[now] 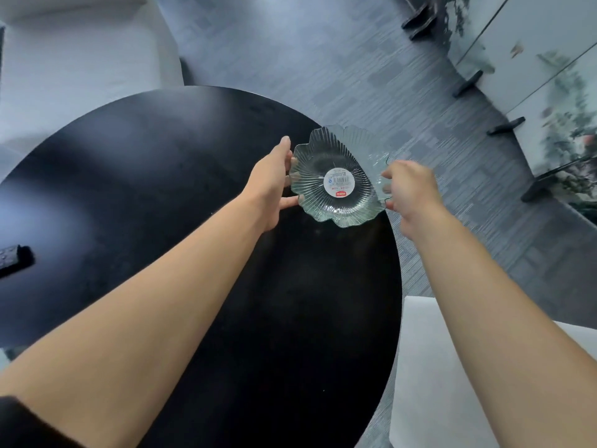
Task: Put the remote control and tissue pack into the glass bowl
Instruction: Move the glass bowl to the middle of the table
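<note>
Glass bowl (339, 176): located at the far right edge of the round black table (161, 205), partly overhanging the rim toward the grey carpeted floor (355, 59). The bowl is clear, ribbed, with a scalloped flower-shaped rim. A round white label (339, 182) with a barcode and a small red mark sits at its centre. The bowl holds no items.

Left hand (271, 185): positioned at the left rim of the bowl. Thumb and fingers are spread and touch the rim on both sides of the hand; the grip is on the bowl.

Right hand (410, 189): positioned at the right rim of the bowl. Fingers curl over the rim edge, thumb below; the grip is on the bowl. This hand is slightly blurred.

Both forearms are bare and extend from the lower frame edge across the table. A dark sleeve (26, 425) shows at the lower left corner.

Remote control (14, 258): dark, lying flat on the table at the left frame edge, well apart from the bowl. Only one end is in view.

Surroundings: a white seat (80, 53) beyond the table at upper left; a second pale seat (452, 383) at lower right; a painted folding screen (549, 92) on dark feet along the right side.
</note>
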